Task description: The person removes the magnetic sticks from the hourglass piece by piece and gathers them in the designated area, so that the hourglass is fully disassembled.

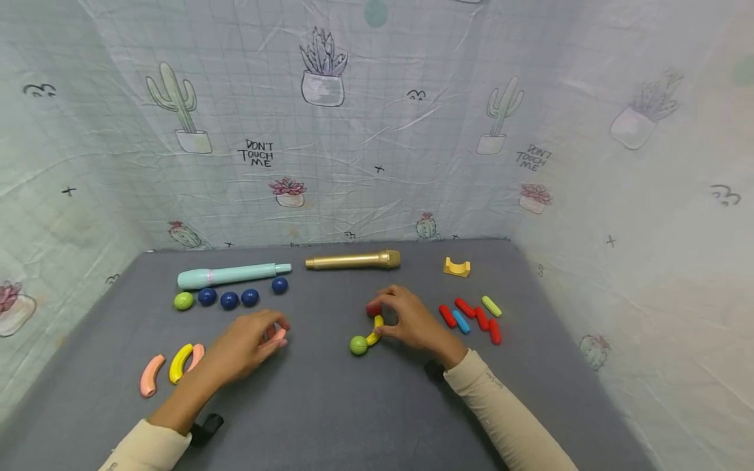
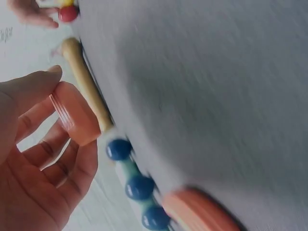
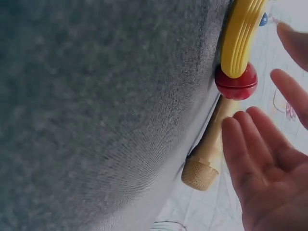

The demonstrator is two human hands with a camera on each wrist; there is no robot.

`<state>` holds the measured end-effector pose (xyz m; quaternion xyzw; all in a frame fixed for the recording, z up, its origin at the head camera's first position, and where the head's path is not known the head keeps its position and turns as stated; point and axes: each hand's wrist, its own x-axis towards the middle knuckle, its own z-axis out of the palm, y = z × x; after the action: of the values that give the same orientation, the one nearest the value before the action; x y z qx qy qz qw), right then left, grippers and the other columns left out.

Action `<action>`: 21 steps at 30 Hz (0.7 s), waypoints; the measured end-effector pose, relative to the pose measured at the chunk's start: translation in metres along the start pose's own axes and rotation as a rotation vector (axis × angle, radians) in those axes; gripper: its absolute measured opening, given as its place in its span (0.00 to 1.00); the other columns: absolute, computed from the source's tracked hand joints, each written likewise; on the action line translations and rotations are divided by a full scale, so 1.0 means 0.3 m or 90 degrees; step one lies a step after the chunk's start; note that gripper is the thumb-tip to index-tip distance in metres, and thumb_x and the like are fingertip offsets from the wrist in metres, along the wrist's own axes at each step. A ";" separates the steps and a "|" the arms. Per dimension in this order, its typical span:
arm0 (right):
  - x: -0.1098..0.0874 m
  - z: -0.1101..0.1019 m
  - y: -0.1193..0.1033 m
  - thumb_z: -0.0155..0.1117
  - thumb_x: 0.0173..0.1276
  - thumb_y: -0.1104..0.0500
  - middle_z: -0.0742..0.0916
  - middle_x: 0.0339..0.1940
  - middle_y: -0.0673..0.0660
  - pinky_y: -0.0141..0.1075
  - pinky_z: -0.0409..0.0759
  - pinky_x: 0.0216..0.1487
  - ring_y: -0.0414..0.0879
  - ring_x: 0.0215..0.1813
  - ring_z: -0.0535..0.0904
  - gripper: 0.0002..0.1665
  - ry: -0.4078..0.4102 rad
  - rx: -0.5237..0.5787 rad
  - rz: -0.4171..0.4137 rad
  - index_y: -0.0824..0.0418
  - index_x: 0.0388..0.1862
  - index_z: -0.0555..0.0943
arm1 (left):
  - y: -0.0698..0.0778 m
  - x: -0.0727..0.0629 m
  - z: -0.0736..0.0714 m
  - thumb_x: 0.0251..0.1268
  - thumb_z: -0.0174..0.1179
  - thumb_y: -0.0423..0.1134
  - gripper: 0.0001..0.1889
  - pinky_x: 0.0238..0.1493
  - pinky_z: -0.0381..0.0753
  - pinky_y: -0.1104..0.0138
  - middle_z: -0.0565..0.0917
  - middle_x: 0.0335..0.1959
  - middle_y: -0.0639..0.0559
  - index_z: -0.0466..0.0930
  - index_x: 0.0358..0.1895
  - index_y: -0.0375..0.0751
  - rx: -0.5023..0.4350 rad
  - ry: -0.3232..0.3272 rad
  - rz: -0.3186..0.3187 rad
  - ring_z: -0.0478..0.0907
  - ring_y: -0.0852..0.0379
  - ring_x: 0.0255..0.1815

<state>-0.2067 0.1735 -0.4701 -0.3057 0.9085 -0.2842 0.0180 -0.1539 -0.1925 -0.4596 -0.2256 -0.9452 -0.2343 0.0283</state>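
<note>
My left hand (image 1: 244,347) pinches a short, curved pink-orange piece (image 2: 77,115) between thumb and fingers, held above the grey table. My right hand (image 1: 412,322) is beside a yellow curved piece (image 3: 242,38), its fingers parted and holding nothing. One end of that yellow piece meets a red ball (image 3: 237,85), partly covered by the fingers in the head view. At its other end sits a green ball (image 1: 359,345). In the right wrist view, the fingertips and thumb stand apart from the yellow piece.
Blue balls (image 1: 229,300) and another green ball (image 1: 183,301) line up before a mint-coloured wand (image 1: 232,275). A gold microphone (image 1: 353,260) lies at the back, a yellow cradle-shaped block (image 1: 457,267) to its right. Red sticks (image 1: 464,307) lie right; curved pieces (image 1: 152,375) lie left.
</note>
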 end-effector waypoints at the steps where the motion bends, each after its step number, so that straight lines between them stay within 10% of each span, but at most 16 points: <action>1: 0.001 0.000 0.004 0.81 0.66 0.53 0.80 0.72 0.60 0.59 0.72 0.76 0.58 0.75 0.74 0.28 -0.013 0.000 -0.001 0.56 0.63 0.85 | -0.009 -0.005 -0.008 0.72 0.71 0.41 0.09 0.33 0.74 0.69 0.83 0.34 0.62 0.87 0.51 0.48 0.004 0.004 -0.006 0.74 0.67 0.30; 9: 0.010 0.001 0.020 0.79 0.68 0.54 0.77 0.77 0.63 0.60 0.67 0.79 0.61 0.79 0.70 0.32 -0.104 0.014 -0.025 0.56 0.69 0.82 | -0.055 -0.025 -0.008 0.67 0.73 0.38 0.06 0.30 0.70 0.67 0.80 0.29 0.60 0.86 0.43 0.47 0.032 0.029 -0.014 0.71 0.67 0.28; 21: 0.012 0.009 0.017 0.81 0.65 0.57 0.84 0.56 0.54 0.47 0.80 0.62 0.48 0.56 0.81 0.26 -0.065 -0.010 -0.018 0.56 0.62 0.85 | -0.042 -0.045 -0.005 0.62 0.78 0.38 0.11 0.36 0.73 0.59 0.79 0.38 0.50 0.85 0.43 0.47 0.115 0.043 -0.065 0.72 0.55 0.35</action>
<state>-0.2119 0.1735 -0.4746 -0.3327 0.9044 -0.2610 0.0575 -0.1473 -0.2086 -0.4658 -0.1657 -0.9713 -0.1563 0.0684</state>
